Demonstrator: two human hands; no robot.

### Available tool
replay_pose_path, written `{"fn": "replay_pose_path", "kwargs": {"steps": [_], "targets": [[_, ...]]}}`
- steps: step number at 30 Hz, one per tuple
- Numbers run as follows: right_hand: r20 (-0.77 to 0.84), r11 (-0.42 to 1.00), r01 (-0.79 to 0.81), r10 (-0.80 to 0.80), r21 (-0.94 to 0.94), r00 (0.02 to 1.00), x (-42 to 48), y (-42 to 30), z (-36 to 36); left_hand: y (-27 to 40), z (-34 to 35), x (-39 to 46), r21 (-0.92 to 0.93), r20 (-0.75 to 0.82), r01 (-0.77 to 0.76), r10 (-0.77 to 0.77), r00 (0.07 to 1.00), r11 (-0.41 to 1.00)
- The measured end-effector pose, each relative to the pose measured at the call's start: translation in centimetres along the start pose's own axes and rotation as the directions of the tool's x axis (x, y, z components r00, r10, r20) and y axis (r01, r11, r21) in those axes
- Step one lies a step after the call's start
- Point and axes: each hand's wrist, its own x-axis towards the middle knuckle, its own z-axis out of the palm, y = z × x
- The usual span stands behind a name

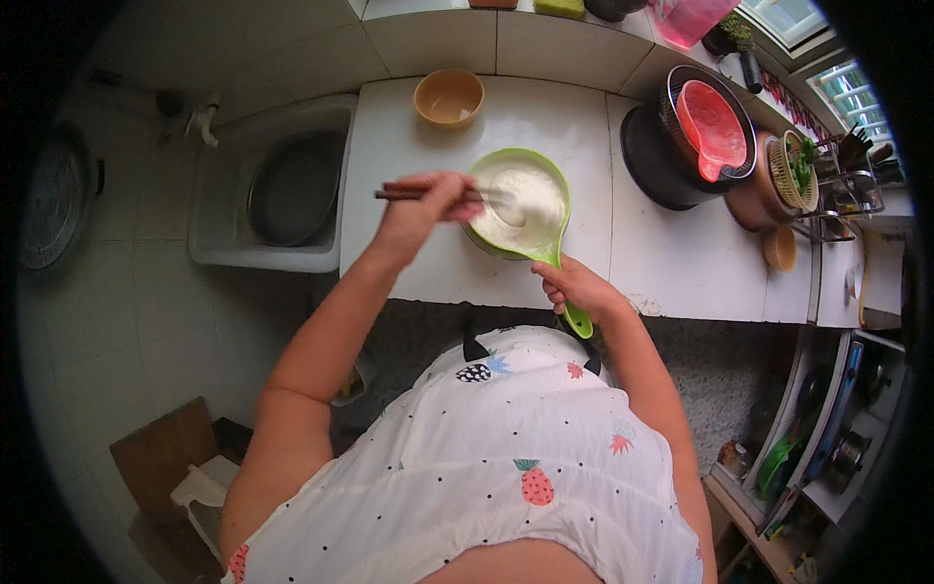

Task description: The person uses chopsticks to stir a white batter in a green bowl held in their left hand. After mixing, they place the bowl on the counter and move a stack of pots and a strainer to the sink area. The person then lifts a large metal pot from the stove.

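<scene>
My left hand is closed around brown chopsticks, whose far ends are blurred over a pale, thick batter. The batter fills much of a round green-rimmed bowl with a long handle, which rests above the white tiled counter. On the handle's near part my right hand is wrapped, the green end showing beyond it. Behind the green bowl stands a tan bowl with a small pale spot inside.
At left, a white sink holds a dark round pan. To the right are a black pot topped by a mesh strainer and red ladle-shaped scoop, a brown pot, a basket with greens and a small tan bowl.
</scene>
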Motion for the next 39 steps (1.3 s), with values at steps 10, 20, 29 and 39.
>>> {"fn": "replay_pose_path", "kwargs": {"steps": [10, 20, 29, 39], "targets": [[0.007, 1.000, -0.003, 0.003, 0.015, 1.000, -0.2, -0.2, 0.2, -1.2, -1.0, 1.0, 0.121, -0.160, -0.029, 0.049, 0.986, 0.992], [0.010, 1.000, 0.004, -0.004, 0.012, 1.000, -0.1, -0.5, 0.2, -2.7, -1.1, 0.2, 0.235, 0.056, -0.002, -0.011, 0.998, 0.972], [0.007, 0.999, -0.023, 0.023, 0.029, 1.000, 0.0, -0.1, 0.2, -2.4, 0.5, -1.2, 0.126, 0.125, 0.047, -0.062, 0.990, 0.991], [-0.011, 1.000, 0.004, -0.004, 0.024, 1.000, -0.1, 0.0, 0.4, -2.0, 0.9, -0.7, -0.032, 0.017, 0.041, -0.040, 0.999, 0.999]]}}
